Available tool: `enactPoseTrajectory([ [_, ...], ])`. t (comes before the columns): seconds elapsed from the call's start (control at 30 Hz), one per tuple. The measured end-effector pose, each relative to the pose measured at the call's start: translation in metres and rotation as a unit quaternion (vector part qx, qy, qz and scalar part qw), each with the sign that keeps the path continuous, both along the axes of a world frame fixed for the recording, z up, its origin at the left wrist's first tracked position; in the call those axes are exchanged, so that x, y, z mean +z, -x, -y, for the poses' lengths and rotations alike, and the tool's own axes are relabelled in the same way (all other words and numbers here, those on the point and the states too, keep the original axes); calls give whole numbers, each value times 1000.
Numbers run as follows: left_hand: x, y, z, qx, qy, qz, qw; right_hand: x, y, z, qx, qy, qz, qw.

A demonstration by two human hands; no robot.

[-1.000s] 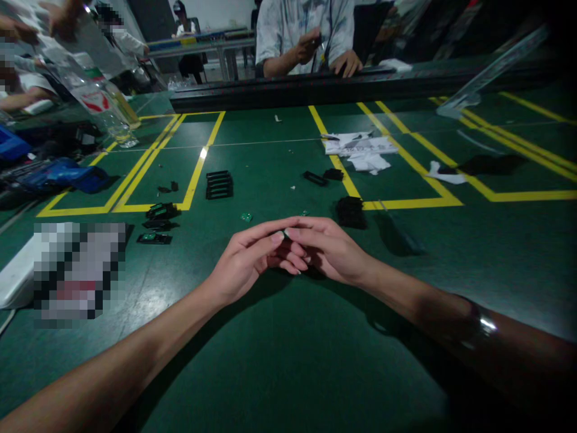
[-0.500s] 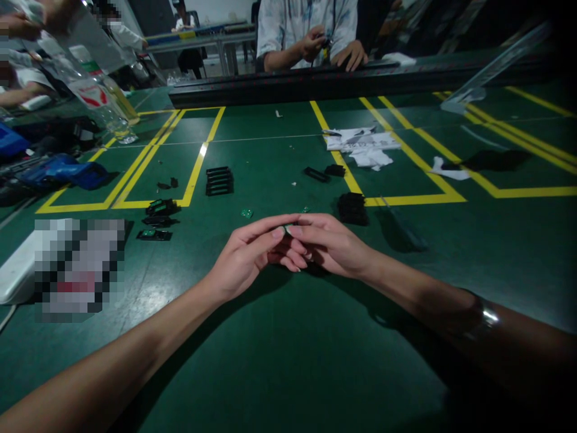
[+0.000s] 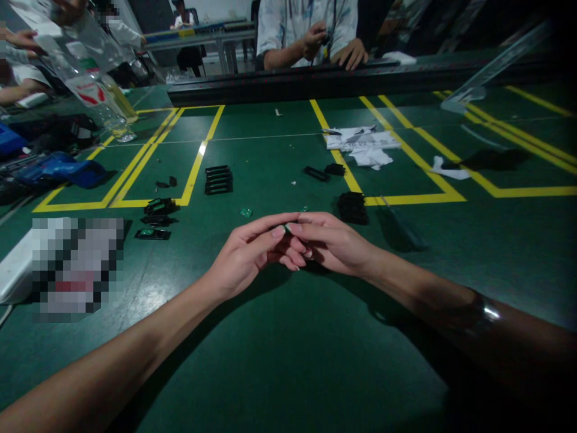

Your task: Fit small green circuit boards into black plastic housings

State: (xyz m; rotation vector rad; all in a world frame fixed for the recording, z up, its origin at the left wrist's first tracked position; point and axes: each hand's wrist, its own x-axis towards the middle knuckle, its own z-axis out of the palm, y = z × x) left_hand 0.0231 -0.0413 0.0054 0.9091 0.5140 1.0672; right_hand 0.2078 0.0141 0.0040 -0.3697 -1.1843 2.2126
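My left hand [image 3: 246, 252] and my right hand [image 3: 333, 243] meet above the middle of the table, thumbs tip to tip. Both are closed on a small green circuit board [image 3: 287, 228], of which only a sliver shows between the thumbs. Just beyond the fingers lie a loose green circuit board [image 3: 246, 213] and a green bit [image 3: 305, 208] partly behind my right hand. To the right sits a stack of black plastic frames [image 3: 352, 207]. On the left, a black frame with a green board in it [image 3: 152, 233] lies near other black parts [image 3: 160, 206].
Farther out are a row of black frames [image 3: 219, 180], another black frame [image 3: 317, 174] and torn white paper [image 3: 360, 144]. A clear bottle [image 3: 99, 99], blue tool [image 3: 72, 170] and white box [image 3: 36, 258] stand left. Across a black rail [image 3: 270, 85] sits another person [image 3: 311, 36].
My hands stay together with almost no movement, the thumbs still meeting at the green board. The view shifts very slightly.
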Motion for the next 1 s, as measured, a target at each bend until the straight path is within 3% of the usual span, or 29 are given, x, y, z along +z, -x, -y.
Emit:
enactPoseTrajectory([
  [1.0,-1,-1,-2,9,12,-13,1000,-1,-1,-3,1,-6,24,1000],
])
